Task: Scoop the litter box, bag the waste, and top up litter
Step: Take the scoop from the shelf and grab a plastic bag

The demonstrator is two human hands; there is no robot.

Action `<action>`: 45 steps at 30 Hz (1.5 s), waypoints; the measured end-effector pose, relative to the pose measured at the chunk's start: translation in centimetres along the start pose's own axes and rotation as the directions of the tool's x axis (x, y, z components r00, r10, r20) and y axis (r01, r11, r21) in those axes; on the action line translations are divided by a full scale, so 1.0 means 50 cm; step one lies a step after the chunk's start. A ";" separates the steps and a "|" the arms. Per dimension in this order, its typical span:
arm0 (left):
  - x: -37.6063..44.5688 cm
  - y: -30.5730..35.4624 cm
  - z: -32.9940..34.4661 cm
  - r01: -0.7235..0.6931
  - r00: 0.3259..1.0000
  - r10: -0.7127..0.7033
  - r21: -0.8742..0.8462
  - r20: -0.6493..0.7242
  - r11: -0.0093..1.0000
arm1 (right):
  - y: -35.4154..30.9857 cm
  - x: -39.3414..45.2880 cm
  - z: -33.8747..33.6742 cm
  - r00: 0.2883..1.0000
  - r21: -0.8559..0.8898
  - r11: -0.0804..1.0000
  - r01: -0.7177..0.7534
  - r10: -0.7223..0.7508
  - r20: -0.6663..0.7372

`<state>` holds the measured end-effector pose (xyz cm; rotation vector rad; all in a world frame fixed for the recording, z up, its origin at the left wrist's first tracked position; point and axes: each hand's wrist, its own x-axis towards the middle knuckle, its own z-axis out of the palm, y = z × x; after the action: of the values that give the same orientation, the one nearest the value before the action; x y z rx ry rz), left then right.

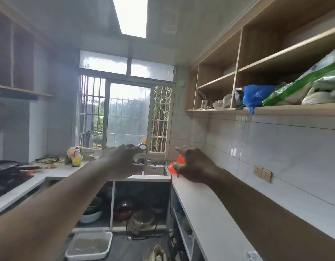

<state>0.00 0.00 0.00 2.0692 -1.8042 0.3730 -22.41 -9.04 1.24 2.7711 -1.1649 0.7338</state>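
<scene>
A white litter box (106, 240) holding greyish litter sits on the dark floor at the bottom, below my left arm. My left hand (125, 161) is stretched forward at counter height, fingers apart, holding nothing. My right hand (195, 165) reaches over the right countertop, fingers spread, just in front of an orange-red plastic bag (172, 166) lying at the counter's far end; whether it touches the bag I cannot tell. A large green and white bag (302, 85) lies on the open shelf at upper right, beside a blue plastic bag (255, 96).
A sink (155, 171) with a curved tap (144, 147) sits under the barred window. The white counter (210, 213) runs along the right wall with two wall sockets (262, 173). A stove (6, 176) is at left. Pots and bowls fill the open space under the sink.
</scene>
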 end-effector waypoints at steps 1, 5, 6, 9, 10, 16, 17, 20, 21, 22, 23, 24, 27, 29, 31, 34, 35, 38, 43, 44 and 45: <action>0.001 -0.005 0.007 0.002 1.000 -0.002 0.005 0.005 1.000 | -0.001 0.000 0.008 1.000 0.003 1.000 -0.011 0.011 0.007; 0.024 -0.022 0.049 -0.001 0.998 0.001 -0.015 0.064 1.000 | 0.011 -0.001 0.037 0.998 -0.006 0.998 -0.060 0.060 0.032; 0.031 -0.023 0.059 -0.005 0.998 0.006 -0.020 0.065 1.000 | 0.017 0.003 0.043 0.997 -0.006 0.998 -0.063 0.064 0.035; 0.061 -0.034 0.089 -0.004 0.999 0.005 -0.031 0.051 1.000 | 0.040 0.023 0.059 0.997 -0.025 0.997 -0.072 0.073 0.026; 0.072 -0.037 0.101 -0.005 0.998 0.007 -0.029 0.056 1.000 | 0.051 0.033 0.071 0.996 -0.029 0.996 -0.080 0.080 0.030; 0.166 -0.052 0.186 0.004 0.998 -0.001 -0.056 0.062 0.998 | 0.136 0.125 0.153 0.989 0.014 0.992 -0.125 0.123 0.076; 0.186 -0.051 0.200 -0.001 0.998 0.004 -0.058 0.059 0.998 | 0.154 0.145 0.166 0.989 0.022 0.992 -0.125 0.123 0.076; 0.248 -0.046 0.243 -0.013 0.997 0.017 -0.052 0.073 0.999 | 0.202 0.209 0.212 0.988 0.049 0.990 -0.136 0.131 0.085; 0.270 -0.045 0.259 -0.015 0.997 0.019 -0.048 0.076 0.999 | 0.220 0.232 0.231 0.986 0.056 0.988 -0.144 0.139 0.087; 0.295 -0.047 0.274 -0.019 0.997 0.022 -0.039 0.077 0.999 | 0.239 0.253 0.249 0.985 0.066 0.986 -0.152 0.146 0.091; 0.320 -0.049 0.290 -0.024 0.996 0.026 -0.027 0.080 0.999 | 0.259 0.274 0.266 0.986 0.077 0.986 -0.150 0.143 0.091; 0.344 -0.051 0.304 -0.025 0.996 0.027 -0.016 0.084 1.000 | 0.278 0.292 0.278 0.986 0.089 0.985 -0.149 0.140 0.093; 0.423 -0.057 0.329 -0.012 0.995 0.014 -0.013 0.097 1.000 | 0.329 0.351 0.282 0.986 0.095 0.985 -0.144 0.135 0.098; 0.473 -0.060 0.331 0.005 0.995 -0.004 -0.013 0.098 1.000 | 0.355 0.395 0.273 0.984 0.088 0.984 -0.154 0.145 0.102; 0.515 -0.066 0.331 0.012 0.996 -0.010 -0.023 0.089 1.000 | 0.374 0.438 0.269 0.985 0.079 0.985 -0.153 0.144 0.099; 0.573 -0.081 0.332 0.004 0.997 -0.002 -0.025 0.078 1.000 | 0.389 0.492 0.268 0.991 0.066 0.991 -0.116 0.111 0.077; 0.593 -0.086 0.332 0.000 0.998 0.002 -0.026 0.069 1.000 | 0.392 0.508 0.268 0.993 0.064 0.993 -0.102 0.098 0.072; 0.653 -0.102 0.340 -0.022 0.999 0.024 -0.075 0.033 0.997 | 0.403 0.562 0.275 0.996 0.054 0.995 -0.081 0.079 0.040; 0.768 -0.160 0.393 -0.110 0.994 0.110 -0.114 -0.010 0.987 | 0.418 0.673 0.312 0.998 0.023 0.997 -0.068 0.068 -0.005; 0.796 -0.177 0.405 -0.125 0.992 0.124 -0.121 -0.016 0.985 | 0.422 0.700 0.324 0.997 0.022 0.997 -0.074 0.074 -0.015; 0.825 -0.196 0.418 -0.143 0.990 0.141 -0.130 -0.027 0.981 | 0.426 0.728 0.336 0.996 0.013 0.997 -0.081 0.082 -0.028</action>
<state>14.80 -44.85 -1.96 1.8494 -1.9176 0.3000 -8.18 -52.11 -0.45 2.7275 -1.2793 0.7865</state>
